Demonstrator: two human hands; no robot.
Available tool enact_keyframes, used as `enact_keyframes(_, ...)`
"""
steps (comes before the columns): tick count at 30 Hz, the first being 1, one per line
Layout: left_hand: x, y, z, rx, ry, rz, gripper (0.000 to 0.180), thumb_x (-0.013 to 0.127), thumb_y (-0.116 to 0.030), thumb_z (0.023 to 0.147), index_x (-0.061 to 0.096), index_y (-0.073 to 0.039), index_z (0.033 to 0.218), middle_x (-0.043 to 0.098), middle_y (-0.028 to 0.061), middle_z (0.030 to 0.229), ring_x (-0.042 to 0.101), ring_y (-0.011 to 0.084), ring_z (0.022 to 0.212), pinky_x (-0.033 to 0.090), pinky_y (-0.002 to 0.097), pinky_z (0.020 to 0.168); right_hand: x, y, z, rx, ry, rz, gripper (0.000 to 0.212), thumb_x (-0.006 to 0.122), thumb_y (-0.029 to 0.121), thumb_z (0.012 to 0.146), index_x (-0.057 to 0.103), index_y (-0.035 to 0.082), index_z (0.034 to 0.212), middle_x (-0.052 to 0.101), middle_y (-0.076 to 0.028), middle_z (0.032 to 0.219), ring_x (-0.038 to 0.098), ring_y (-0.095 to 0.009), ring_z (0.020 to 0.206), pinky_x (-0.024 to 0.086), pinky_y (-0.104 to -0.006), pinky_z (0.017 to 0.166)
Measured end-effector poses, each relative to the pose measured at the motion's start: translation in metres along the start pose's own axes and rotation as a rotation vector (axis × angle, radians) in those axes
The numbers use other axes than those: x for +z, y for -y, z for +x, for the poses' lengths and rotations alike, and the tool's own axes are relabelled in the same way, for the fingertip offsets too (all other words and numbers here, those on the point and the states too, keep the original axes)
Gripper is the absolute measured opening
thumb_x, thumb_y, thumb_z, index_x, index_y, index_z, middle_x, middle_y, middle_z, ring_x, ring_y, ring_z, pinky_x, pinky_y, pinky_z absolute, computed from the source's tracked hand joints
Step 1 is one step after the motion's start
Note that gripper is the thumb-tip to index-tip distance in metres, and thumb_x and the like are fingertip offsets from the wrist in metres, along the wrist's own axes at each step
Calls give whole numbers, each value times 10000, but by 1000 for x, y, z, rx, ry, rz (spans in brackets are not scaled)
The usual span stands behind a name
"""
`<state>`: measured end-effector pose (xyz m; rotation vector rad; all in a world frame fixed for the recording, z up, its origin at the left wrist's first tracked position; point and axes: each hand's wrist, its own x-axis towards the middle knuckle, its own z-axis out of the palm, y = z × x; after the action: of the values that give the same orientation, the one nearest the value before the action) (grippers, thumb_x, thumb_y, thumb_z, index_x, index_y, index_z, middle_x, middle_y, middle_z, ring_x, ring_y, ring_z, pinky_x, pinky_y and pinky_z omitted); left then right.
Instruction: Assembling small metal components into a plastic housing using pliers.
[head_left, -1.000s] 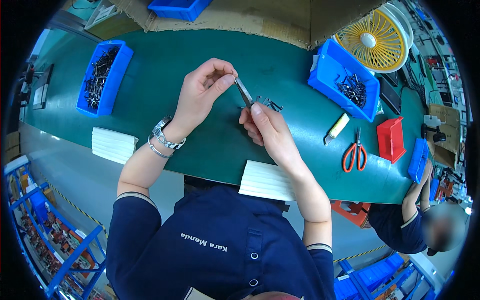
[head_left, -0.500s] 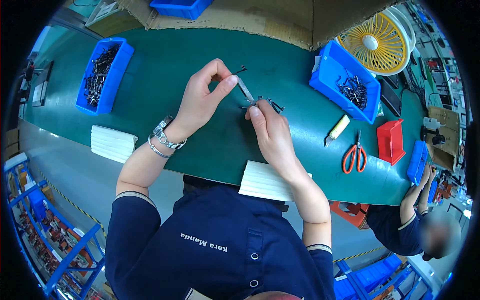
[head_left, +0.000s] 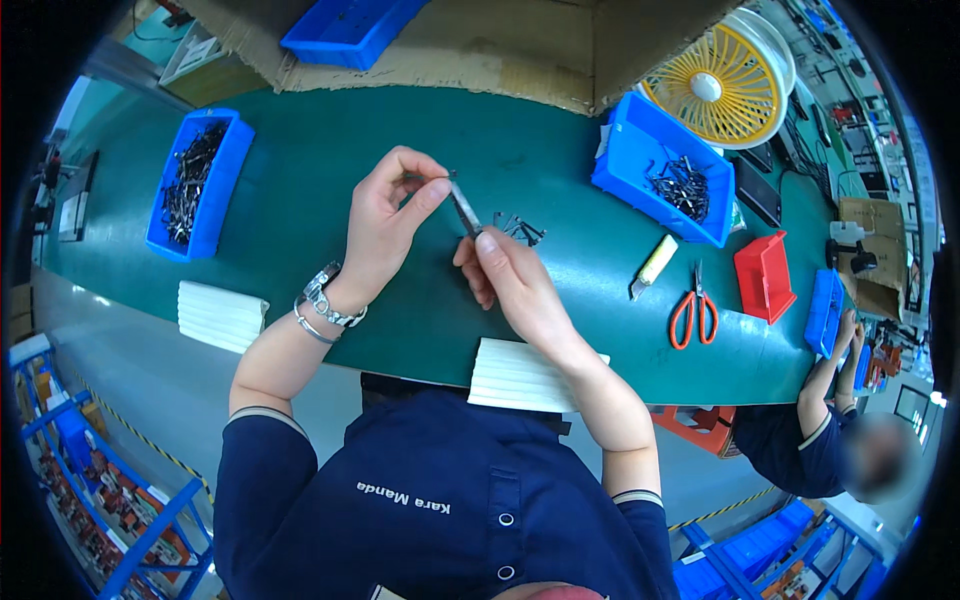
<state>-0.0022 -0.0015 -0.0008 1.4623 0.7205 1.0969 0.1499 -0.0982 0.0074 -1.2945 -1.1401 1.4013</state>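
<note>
My right hand (head_left: 515, 275) grips a slim grey metal strip (head_left: 464, 207) at its lower end; its exact kind cannot be made out. The strip slants up and to the left. At its upper tip, my left hand (head_left: 388, 215) pinches a small dark part (head_left: 453, 175) between thumb and forefinger, close against the strip. Most of that part is hidden by the fingers. Just beyond my right hand, a small pile of thin dark metal pieces (head_left: 520, 230) lies on the green table (head_left: 330, 150).
Blue bins of dark metal parts stand left (head_left: 223, 190) and right (head_left: 625, 165). At right lie a yellow-handled cutter knife (head_left: 655, 264), orange-handled scissors (head_left: 694, 310) and a red bin (head_left: 762, 275). White ribbed pads (head_left: 525, 375) line the near edge. A co-worker's arm (head_left: 820, 380) shows far right.
The small dark part, which stuck out past my left fingers, is now at the strip's upper tip. My right hand has moved left, off the loose pieces. The whole view has shifted slightly.
</note>
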Motion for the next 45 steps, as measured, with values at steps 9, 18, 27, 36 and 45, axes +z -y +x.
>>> enact_keyframes(9, 10, -2, 1, -7, -31, 53, 70, 594, -18, 880, 538, -13, 922, 525, 35, 913, 510, 87, 809, 434, 214, 727, -3, -7, 0, -51, -12, -66, 422, 355, 359, 996, 552, 22, 835, 546, -101, 700, 549, -222, 677, 433, -353, 633)
enact_keyframes(18, 19, -1, -8, 35, -26, 67, 49, 537, -1, 898, 505, -35, 913, 500, 37, 930, 478, 124, 854, 394, 247, 798, -3, -2, -5, -123, -26, -71, 401, 402, 332, 984, 553, -3, 822, 573, -146, 735, 566, -286, 702, 436, -383, 672)
enact_keyframes(27, 25, -4, -10, -23, 33, -243, 222, 535, -252, 956, 473, -48, 1020, 463, 37, 890, 453, 151, 851, 388, 284, 776, -2, 1, -4, -201, -9, -54, 427, 424, 364, 985, 537, 11, 774, 492, -58, 612, 475, -159, 583, 386, -317, 557)
enact_keyframes(36, 28, -8, -6, -16, 181, -268, 324, 551, -355, 940, 418, -67, 877, 394, 27, 798, 403, 152, 776, 362, 295, 720, -2, 1, -4, -247, 22, -28, 458, 450, 353, 977, 533, -23, 729, 518, -92, 599, 481, -185, 554, 394, -354, 544)
enact_keyframes(45, 29, -13, -9, -44, 165, -290, 304, 554, -319, 940, 412, -67, 846, 397, 29, 786, 392, 141, 743, 347, 292, 685, -2, 8, -10, -233, 37, -31, 453, 449, 347, 976, 530, -27, 732, 541, -100, 637, 501, -196, 586, 418, -356, 576)
